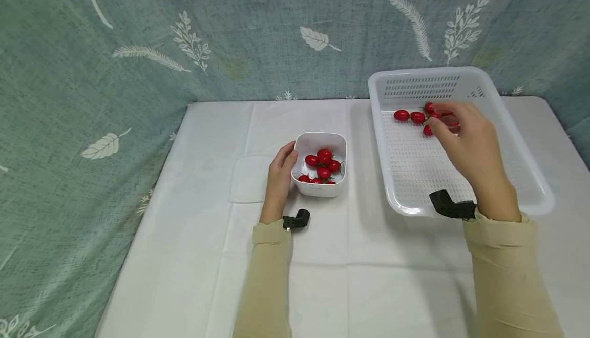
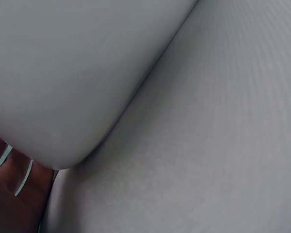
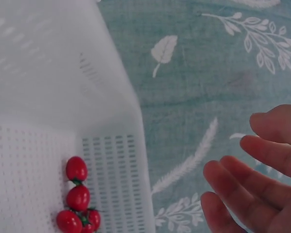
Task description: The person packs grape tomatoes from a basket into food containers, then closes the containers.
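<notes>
Over glossy oval tomatoes [image 1: 417,118] in a perforated plastic basket [image 1: 410,174], the right hand [image 1: 475,141] is held half-spread — nothing gripped. A smooth, squarish white container [image 1: 318,190] of tomatoes is touched by the relaxed left hand [image 1: 277,180].

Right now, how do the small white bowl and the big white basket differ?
Size: the bowl is much smaller than the basket.
Walls: the bowl's visible walls are solid; the basket's have rows of slots.
Hands: the left hand holds the bowl's side; the right hand is over the basket.
Both are white, open-topped, stand on the white cloth and contain red tomatoes.
</notes>
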The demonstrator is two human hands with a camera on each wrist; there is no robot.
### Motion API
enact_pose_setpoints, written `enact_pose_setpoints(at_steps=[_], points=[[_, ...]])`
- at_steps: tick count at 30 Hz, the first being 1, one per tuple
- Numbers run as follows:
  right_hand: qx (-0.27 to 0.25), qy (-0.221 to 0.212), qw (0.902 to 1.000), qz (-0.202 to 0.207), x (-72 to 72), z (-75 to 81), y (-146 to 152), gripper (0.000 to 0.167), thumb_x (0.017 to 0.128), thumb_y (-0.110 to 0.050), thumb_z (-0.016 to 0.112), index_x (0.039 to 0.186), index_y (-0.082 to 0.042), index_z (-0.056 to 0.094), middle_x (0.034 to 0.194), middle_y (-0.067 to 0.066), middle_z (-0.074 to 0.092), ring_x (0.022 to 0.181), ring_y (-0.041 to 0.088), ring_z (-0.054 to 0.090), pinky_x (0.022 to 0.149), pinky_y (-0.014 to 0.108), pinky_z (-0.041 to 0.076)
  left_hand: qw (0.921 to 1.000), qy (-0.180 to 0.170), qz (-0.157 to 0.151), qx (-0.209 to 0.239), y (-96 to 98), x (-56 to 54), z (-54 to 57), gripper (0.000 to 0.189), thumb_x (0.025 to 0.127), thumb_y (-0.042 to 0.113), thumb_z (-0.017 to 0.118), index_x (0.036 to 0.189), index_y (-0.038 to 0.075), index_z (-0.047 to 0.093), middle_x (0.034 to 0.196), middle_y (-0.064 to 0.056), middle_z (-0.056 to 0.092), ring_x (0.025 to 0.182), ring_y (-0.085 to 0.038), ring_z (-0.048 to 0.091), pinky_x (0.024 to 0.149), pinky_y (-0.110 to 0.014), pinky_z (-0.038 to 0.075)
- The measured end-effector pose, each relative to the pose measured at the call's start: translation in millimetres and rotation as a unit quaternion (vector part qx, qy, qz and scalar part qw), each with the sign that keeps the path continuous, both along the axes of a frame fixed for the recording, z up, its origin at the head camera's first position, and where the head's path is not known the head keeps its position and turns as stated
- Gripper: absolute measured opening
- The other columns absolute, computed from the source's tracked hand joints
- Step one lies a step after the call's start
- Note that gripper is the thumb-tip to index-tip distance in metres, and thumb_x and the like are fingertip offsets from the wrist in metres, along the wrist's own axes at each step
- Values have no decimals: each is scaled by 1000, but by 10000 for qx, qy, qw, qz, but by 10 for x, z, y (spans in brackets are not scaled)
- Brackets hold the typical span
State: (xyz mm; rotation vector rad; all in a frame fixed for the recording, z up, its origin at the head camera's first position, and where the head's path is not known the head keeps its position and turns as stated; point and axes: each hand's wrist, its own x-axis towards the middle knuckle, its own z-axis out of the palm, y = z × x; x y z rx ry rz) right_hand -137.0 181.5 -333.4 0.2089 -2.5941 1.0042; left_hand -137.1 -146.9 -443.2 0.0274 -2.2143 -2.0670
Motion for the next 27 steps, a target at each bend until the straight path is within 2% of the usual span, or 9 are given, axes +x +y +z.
enact_pose_setpoints(at_steps=[3, 6, 10, 17, 23, 27], points=[[165, -270, 9995, 43, -69, 5, 33, 35, 89, -25, 51, 119, -7, 55, 111, 12, 54, 97, 27, 51, 78, 34, 42, 10000, 3, 4, 10, -8, -2, -2, 42, 92, 31, 47, 128, 9, 48, 128, -5, 49, 114, -11, 46, 97, -28, 34], [376, -489, 9980, 144, -164, -16, 51, 37, 90, -25, 49, 121, -6, 54, 115, 14, 53, 104, 31, 47, 82, 48, 38, 10000, 9, 14, 50, -14, -2, 2, 41, 92, 30, 47, 127, 9, 49, 128, -5, 49, 115, -13, 45, 97, -28, 33], [643, -725, 9949, 268, -299, -83, 85, 38, 90, -24, 49, 122, -4, 53, 119, 17, 51, 108, 34, 43, 85, 52, 33, 10000, -75, 32, 43, -11, -2, 14, 41, 92, 31, 48, 127, 11, 49, 127, -2, 49, 116, -13, 44, 98, -29, 33], [968, -1285, 9865, 305, -473, -188, 159, 41, 91, -25, 48, 123, 0, 50, 117, 22, 49, 93, 35, 45, 76, 51, 37, 9998, -208, 79, 2, -5, 13, 15, 40, 91, 32, 48, 127, 14, 50, 127, -1, 50, 115, -10, 44, 98, -29, 33], [1115, -1701, 9787, 290, -621, -285, 244, 45, 90, -26, 48, 126, 2, 46, 122, 24, 45, 104, 40, 43, 86, 56, 34, 9998, -170, 67, -7, -6, 14, 24, 41, 91, 32, 48, 127, 13, 50, 127, -2, 50, 114, -11, 45, 97, -30, 34], [1226, -2083, 9699, 303, -720, -379, 328, 47, 90, -27, 48, 124, 6, 45, 118, 26, 46, 102, 40, 42, 86, 57, 34, 9999, -133, 46, 37, -6, 17, 29, 40, 92, 30, 48, 127, 12, 50, 127, -3, 50, 114, -11, 45, 97, -31, 34]])
